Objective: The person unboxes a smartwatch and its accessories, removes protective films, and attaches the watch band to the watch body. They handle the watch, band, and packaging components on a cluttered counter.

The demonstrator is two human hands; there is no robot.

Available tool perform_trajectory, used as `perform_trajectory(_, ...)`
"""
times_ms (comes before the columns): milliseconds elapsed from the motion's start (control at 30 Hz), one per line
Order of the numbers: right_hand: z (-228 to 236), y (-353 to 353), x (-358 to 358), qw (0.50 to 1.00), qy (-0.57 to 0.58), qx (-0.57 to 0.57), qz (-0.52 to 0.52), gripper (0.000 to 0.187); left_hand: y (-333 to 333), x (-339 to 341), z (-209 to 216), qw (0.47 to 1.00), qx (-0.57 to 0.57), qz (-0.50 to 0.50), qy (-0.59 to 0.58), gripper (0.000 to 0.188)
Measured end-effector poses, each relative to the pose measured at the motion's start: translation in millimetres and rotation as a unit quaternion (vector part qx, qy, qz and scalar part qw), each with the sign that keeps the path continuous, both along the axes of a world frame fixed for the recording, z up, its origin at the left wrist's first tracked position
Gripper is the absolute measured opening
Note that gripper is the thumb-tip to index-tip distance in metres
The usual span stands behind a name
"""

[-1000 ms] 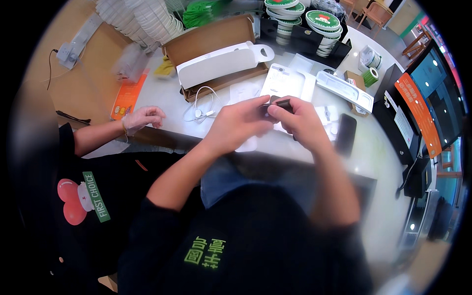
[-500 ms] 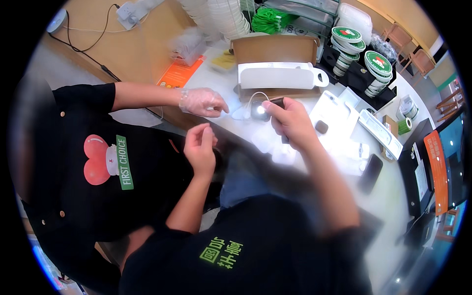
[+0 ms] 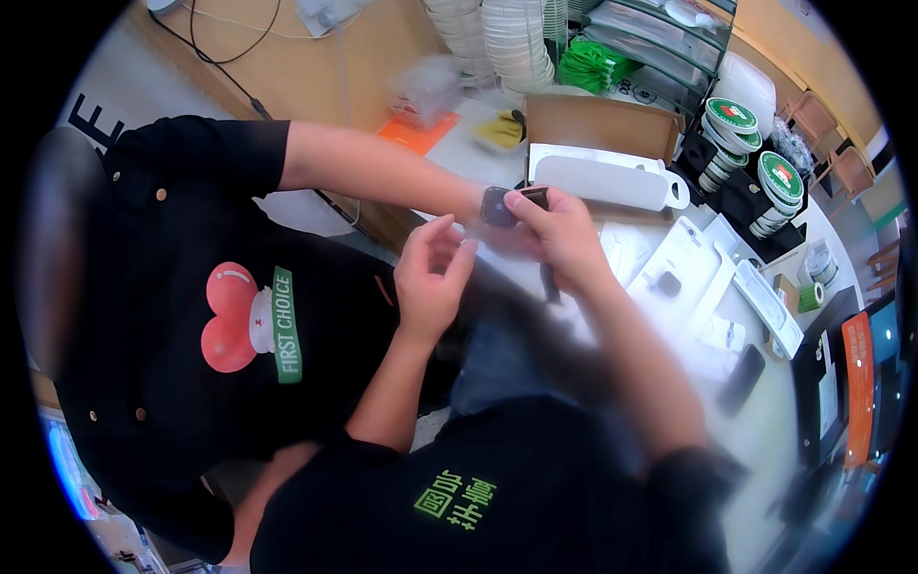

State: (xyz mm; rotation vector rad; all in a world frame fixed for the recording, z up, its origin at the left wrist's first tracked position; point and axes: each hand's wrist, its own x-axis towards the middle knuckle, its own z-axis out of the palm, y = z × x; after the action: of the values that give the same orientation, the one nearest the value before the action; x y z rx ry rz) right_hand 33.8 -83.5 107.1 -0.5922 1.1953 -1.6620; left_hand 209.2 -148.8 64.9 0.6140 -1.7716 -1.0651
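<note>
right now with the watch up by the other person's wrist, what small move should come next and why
Probably bring the left hand up to help. The right hand holds the dark smartwatch against the co-worker's forearm, which reaches in across the counter, while the left hand hangs open just below, holding nothing. A second hand could steady the loose strap, though blur hides how the strap lies.

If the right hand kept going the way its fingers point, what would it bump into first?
The right hand points up and left, pinching a small dark square device. Straight on, it would probably first meet the other person's forearm, which seems to lie right behind the device. Depth is hard to judge here.
</note>
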Motion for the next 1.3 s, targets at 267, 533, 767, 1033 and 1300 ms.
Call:
perform_trajectory(267, 9, -15, 22, 0.999, -0.031, -0.014, -0.027, 0.020, -6, -10, 22, 0.997, 0.004, 0.036, -0.070, 0.049)
perform_trajectory(533, 6, -12, 29, 0.999, -0.028, -0.023, -0.030, 0.020, -10, -23, 34, 0.959, -0.221, 0.106, -0.144, 0.051)
perform_trajectory(767, 3, -10, 28, 0.998, -0.046, -0.039, -0.024, 0.017, -6, -24, 39, 0.956, -0.219, 0.108, -0.165, 0.051)
perform_trajectory(1033, 1, -1, 19, 0.998, -0.050, -0.033, -0.004, 0.019, -2, -27, 38, 0.951, -0.238, 0.123, -0.156, 0.048)
perform_trajectory(1300, 4, 19, 29, 0.998, -0.027, -0.020, -0.056, 0.015, -5, -28, 34, 0.946, -0.258, 0.129, -0.152, 0.046)
